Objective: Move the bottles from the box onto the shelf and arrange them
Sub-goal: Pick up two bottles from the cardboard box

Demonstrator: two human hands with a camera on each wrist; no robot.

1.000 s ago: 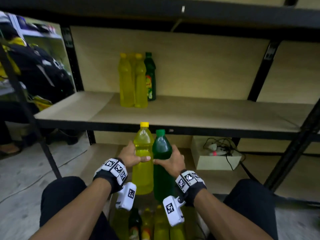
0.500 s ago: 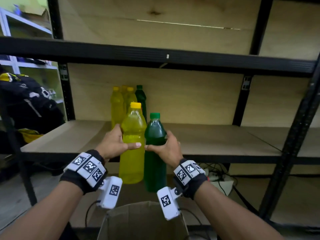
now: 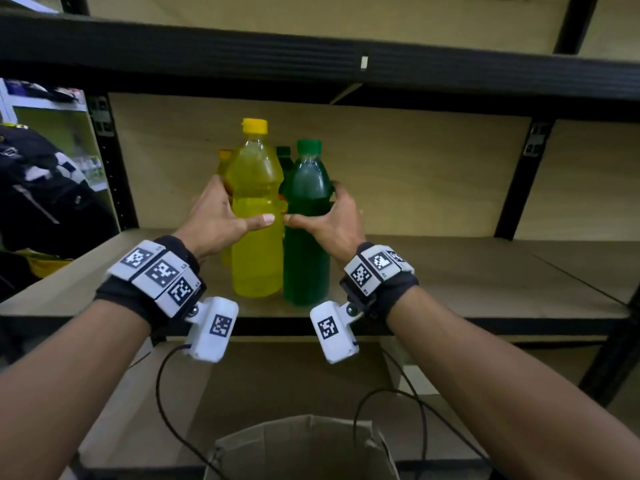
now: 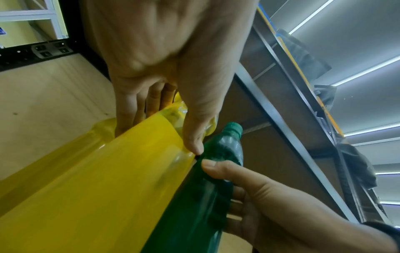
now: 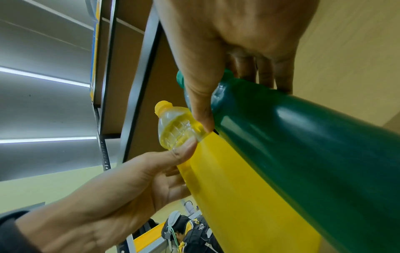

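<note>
At six o'clock, nearest the camera, the open flap of the cardboard box (image 3: 304,445) shows below the forearms. Above it, the left hand (image 3: 221,220) wraps the yellow bottle (image 3: 254,216) at mid-body, thumb across its front, and the right hand (image 3: 332,220) grasps the green bottle (image 3: 306,230) the same way. Both bottles stand upright, long axes vertical, sides touching, bases on or just above the front of the shelf board (image 3: 450,278); contact is unclear. Straight beyond, at twelve o'clock, stand the earlier bottles (image 3: 284,157), partly hidden. The coming push likely runs directly away from the palms, each hand equally near.
</note>
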